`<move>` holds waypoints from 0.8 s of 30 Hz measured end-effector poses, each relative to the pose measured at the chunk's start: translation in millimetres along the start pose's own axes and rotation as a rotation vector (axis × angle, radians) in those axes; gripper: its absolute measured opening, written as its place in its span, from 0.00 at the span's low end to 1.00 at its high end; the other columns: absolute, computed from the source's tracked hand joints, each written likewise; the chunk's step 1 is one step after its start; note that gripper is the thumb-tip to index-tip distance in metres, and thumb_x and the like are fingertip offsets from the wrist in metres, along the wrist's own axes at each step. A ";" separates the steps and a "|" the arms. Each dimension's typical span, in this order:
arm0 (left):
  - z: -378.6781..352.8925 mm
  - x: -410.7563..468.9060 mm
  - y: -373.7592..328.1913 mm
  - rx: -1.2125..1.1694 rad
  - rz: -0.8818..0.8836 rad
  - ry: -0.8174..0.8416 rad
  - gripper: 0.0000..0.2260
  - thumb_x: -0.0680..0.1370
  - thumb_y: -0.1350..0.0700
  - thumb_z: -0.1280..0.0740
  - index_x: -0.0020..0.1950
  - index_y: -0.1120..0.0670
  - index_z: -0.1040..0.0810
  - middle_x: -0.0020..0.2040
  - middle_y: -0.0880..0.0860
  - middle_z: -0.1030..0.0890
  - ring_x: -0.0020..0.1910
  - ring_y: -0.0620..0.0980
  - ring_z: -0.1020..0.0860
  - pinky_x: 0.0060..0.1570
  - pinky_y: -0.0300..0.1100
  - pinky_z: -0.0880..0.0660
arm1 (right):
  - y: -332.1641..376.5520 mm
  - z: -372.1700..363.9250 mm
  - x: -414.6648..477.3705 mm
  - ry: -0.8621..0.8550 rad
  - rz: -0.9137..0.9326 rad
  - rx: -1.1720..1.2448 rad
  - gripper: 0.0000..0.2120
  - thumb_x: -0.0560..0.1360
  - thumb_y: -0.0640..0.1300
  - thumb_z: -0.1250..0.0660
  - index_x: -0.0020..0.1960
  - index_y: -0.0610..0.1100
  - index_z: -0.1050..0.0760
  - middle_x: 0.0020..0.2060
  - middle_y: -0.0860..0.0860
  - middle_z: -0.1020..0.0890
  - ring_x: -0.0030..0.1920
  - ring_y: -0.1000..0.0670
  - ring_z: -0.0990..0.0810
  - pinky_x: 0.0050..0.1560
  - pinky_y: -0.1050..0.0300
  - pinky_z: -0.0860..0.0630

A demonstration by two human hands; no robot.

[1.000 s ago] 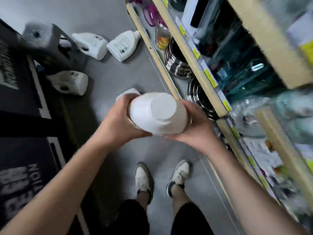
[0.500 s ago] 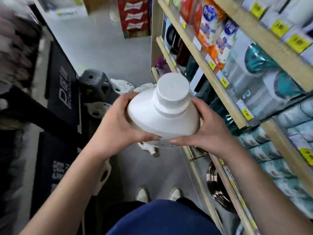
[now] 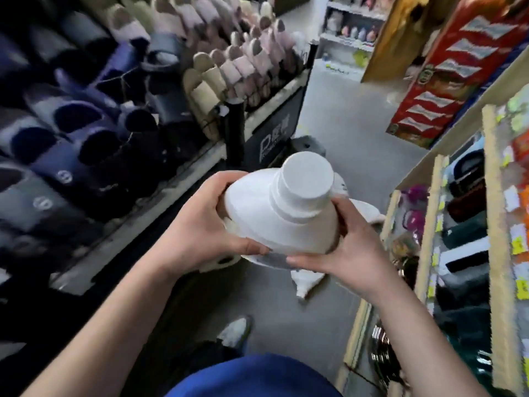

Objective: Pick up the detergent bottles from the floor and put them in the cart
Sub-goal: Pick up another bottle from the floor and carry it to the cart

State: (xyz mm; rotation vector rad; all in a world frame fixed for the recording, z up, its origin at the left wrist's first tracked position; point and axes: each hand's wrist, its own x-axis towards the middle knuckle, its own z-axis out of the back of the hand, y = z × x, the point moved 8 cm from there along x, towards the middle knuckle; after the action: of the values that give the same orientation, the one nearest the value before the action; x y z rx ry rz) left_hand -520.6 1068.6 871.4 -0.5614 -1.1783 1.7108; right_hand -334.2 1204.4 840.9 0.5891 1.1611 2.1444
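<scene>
- One white detergent bottle (image 3: 286, 224) was held in mid-air, centre of view, cap (image 3: 307, 181) pointing up and away; the left hand (image 3: 200, 233) gripped its left flank and the right hand (image 3: 355, 250) its right, fingers curled round the body.
- Beyond and below it, other white bottles (image 3: 307, 282) lay on the grey floor (image 3: 343, 133) beside the right-hand shelf (image 3: 429, 224); not yet collected.
- No cart could be made out; judged mid-task, this bottle lifted but not deposited.

Slippers (image 3: 94, 110) (rows of them) face a shelf (image 3: 429, 196).
</scene>
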 end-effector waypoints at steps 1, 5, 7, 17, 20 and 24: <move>6.7 -19.7 4.3 0.009 0.039 -0.054 0.42 0.54 0.43 0.15 0.66 0.38 0.26 0.64 0.41 0.21 0.66 0.41 0.23 0.63 0.34 0.27 | 5.1 -11.4 -1.2 0.059 0.032 0.012 0.45 0.51 0.53 0.10 0.61 0.73 0.30 0.59 0.66 0.20 0.61 0.62 0.22 0.59 0.60 0.25; 35.2 -108.6 19.5 0.039 0.212 -0.284 0.43 0.57 0.53 0.11 0.67 0.43 0.26 0.64 0.41 0.21 0.66 0.42 0.23 0.65 0.41 0.25 | 30.4 -70.2 -16.2 0.329 0.145 0.150 0.42 0.53 0.54 0.12 0.63 0.62 0.26 0.57 0.61 0.18 0.58 0.59 0.21 0.57 0.63 0.24; 50.9 -155.2 23.7 0.076 0.304 -0.386 0.42 0.57 0.55 0.11 0.67 0.43 0.26 0.63 0.40 0.21 0.64 0.41 0.23 0.63 0.38 0.24 | 44.2 -106.2 -28.5 0.481 0.192 0.173 0.43 0.54 0.53 0.11 0.65 0.58 0.25 0.58 0.58 0.17 0.59 0.55 0.20 0.59 0.57 0.22; 105.2 -398.3 8.8 0.131 0.636 -0.902 0.41 0.58 0.58 0.12 0.66 0.44 0.26 0.60 0.41 0.20 0.59 0.37 0.21 0.57 0.34 0.23 | 142.8 -275.4 -135.7 1.062 0.390 0.177 0.43 0.54 0.42 0.11 0.62 0.63 0.26 0.53 0.71 0.19 0.53 0.70 0.21 0.47 0.72 0.25; 117.3 -459.9 2.2 0.135 0.682 -0.995 0.42 0.58 0.59 0.12 0.67 0.45 0.25 0.60 0.41 0.19 0.58 0.34 0.22 0.54 0.27 0.27 | 171.0 -312.9 -181.5 1.154 0.442 0.190 0.44 0.53 0.44 0.11 0.63 0.63 0.26 0.54 0.68 0.18 0.54 0.68 0.21 0.48 0.72 0.25; 131.5 -543.7 2.5 0.131 0.714 -1.087 0.41 0.57 0.61 0.12 0.65 0.46 0.25 0.58 0.40 0.18 0.56 0.33 0.22 0.54 0.26 0.27 | 203.3 -359.8 -245.6 1.231 0.503 0.192 0.42 0.54 0.43 0.11 0.61 0.63 0.25 0.53 0.69 0.19 0.54 0.68 0.21 0.48 0.76 0.27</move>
State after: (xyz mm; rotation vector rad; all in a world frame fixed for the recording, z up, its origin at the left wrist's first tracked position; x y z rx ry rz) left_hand -383.0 526.8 851.6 0.1345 -1.6754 2.8539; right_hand -452.4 739.6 807.8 -0.5805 1.9855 2.9189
